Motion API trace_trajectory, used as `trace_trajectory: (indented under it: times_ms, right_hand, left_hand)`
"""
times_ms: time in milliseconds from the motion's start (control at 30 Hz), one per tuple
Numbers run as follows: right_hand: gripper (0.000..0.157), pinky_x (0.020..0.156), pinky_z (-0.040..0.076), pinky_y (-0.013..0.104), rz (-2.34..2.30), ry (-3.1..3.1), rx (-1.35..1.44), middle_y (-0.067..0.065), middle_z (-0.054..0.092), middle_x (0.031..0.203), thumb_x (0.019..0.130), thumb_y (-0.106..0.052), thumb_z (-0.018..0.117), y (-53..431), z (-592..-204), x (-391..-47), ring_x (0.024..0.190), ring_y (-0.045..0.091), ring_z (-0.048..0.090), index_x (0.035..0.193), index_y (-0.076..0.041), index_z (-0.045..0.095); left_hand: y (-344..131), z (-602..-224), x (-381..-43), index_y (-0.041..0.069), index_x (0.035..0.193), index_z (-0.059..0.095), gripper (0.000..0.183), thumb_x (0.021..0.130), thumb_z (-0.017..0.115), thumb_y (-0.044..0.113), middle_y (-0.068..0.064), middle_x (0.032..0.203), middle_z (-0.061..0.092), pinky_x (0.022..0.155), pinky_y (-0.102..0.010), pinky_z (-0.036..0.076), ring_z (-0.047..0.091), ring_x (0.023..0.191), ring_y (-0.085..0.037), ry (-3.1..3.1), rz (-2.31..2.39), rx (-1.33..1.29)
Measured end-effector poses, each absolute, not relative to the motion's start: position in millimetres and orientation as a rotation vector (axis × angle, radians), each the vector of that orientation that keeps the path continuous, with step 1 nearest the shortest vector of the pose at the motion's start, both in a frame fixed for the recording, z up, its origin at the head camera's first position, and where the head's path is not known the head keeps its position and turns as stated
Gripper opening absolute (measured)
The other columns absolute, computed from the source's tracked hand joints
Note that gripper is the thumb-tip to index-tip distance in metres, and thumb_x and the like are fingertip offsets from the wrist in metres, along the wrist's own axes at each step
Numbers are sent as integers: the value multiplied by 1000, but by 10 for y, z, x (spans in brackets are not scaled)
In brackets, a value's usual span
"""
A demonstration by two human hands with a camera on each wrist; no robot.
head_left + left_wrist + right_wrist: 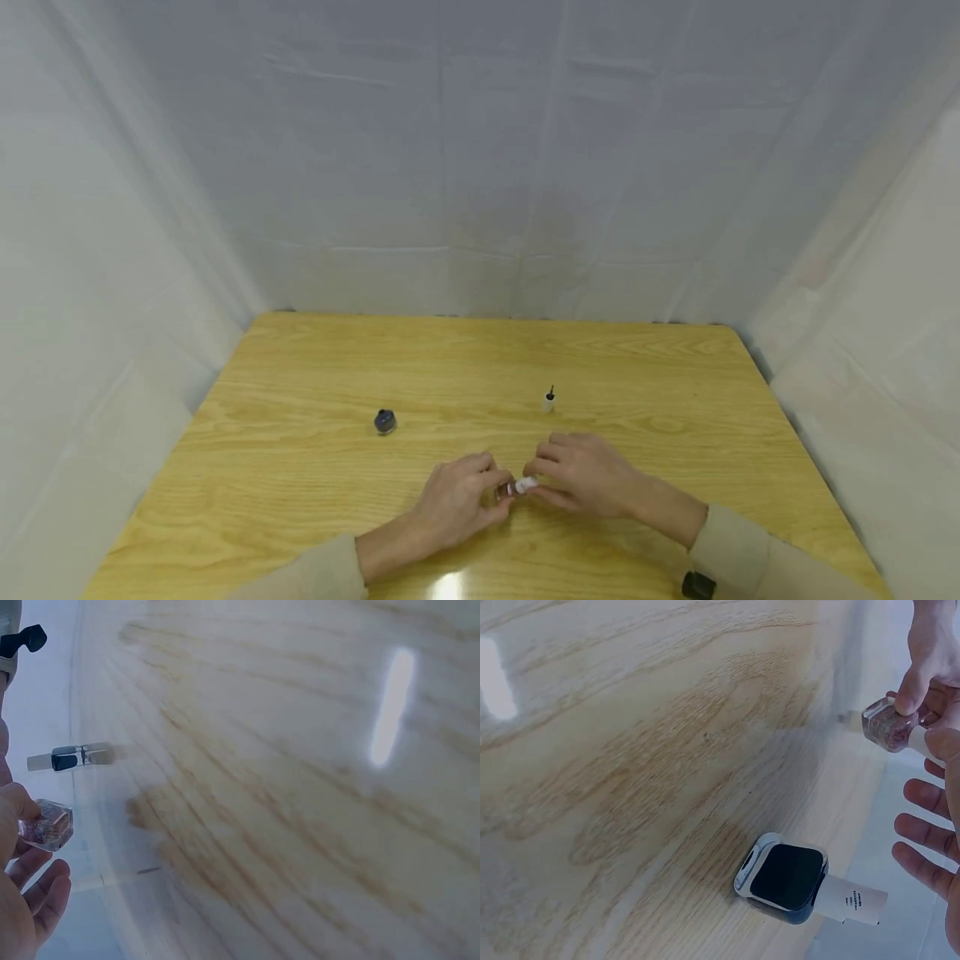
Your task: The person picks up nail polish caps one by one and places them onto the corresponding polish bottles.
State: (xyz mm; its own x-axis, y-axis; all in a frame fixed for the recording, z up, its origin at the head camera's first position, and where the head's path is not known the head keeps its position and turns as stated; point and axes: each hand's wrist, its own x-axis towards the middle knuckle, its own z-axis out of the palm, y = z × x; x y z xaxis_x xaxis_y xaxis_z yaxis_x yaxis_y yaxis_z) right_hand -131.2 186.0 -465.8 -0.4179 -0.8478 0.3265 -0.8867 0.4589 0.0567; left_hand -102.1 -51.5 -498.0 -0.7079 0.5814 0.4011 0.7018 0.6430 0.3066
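My left hand (453, 500) grips a small clear nail polish bottle (889, 726) with reddish contents, thumb and fingers about its body. At its other end, the thumb and fingers of my right hand (588, 473) pinch the white cap (527, 483). The bottle is tilted on its side above the table, and the cap meets its neck; whether it is screwed tight I cannot tell. Close to my right wrist stands a second nail polish bottle (787, 879), dark with a white cap, hidden from the head view.
An uncapped dark nail polish bottle (385, 422) stands left of centre on the wooden table (300, 358). Farther back, a white cap (550, 403) stands with its dark brush pointing up. White sheets (480, 167) hang behind and on both sides.
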Motion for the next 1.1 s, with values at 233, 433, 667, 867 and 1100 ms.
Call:
trace_trajectory:
  times_ms: [233, 433, 667, 867, 1100]
  right_hand:
    - [19, 64, 52, 19, 117, -2355, 1494, -13, 64, 87, 86, -40, 70, 1868, -4690, -1325, 74, 3, 56, 100, -28, 66]
    - [17, 68, 54, 20, 160, -2410, 1458, -13, 67, 92, 88, -40, 69, 1870, -4694, -1325, 80, 3, 60, 99, -27, 66]
    - [17, 69, 53, 18, 226, -2472, 1391, -13, 67, 92, 94, -43, 60, 1863, -4706, -1315, 80, 2, 60, 98, -27, 66]
    - [19, 66, 50, 16, 271, -2497, 1322, -14, 67, 90, 95, -44, 57, 1850, -4750, -1310, 77, 1, 58, 97, -28, 66]
    - [17, 63, 48, 15, 349, -2518, 1218, -15, 65, 84, 93, -43, 60, 1814, -4789, -1286, 72, 0, 55, 94, -27, 66]
  left_hand:
    - [-509, -4978, -1014, 21, 96, 75, 20, 77, 77, 28, 10, 79, 64, 51, 0, 31, 45, 62, 5, -2588, -655, -1043]
    - [-498, -4967, -1028, 22, 94, 75, 17, 77, 77, 25, 10, 78, 63, 51, 1, 31, 48, 60, 3, -2571, -684, -1034]
    - [-496, -4974, -1038, 21, 95, 75, 18, 77, 77, 26, 10, 79, 63, 51, 0, 32, 52, 60, 0, -2583, -702, -1015]
    - [-486, -4980, -1041, 21, 94, 74, 18, 77, 77, 26, 10, 79, 63, 51, 0, 32, 52, 60, 0, -2580, -705, -997]
    - [-474, -4980, -1041, 20, 94, 74, 18, 78, 78, 25, 10, 80, 64, 51, 0, 32, 54, 61, -3, -2589, -711, -979]
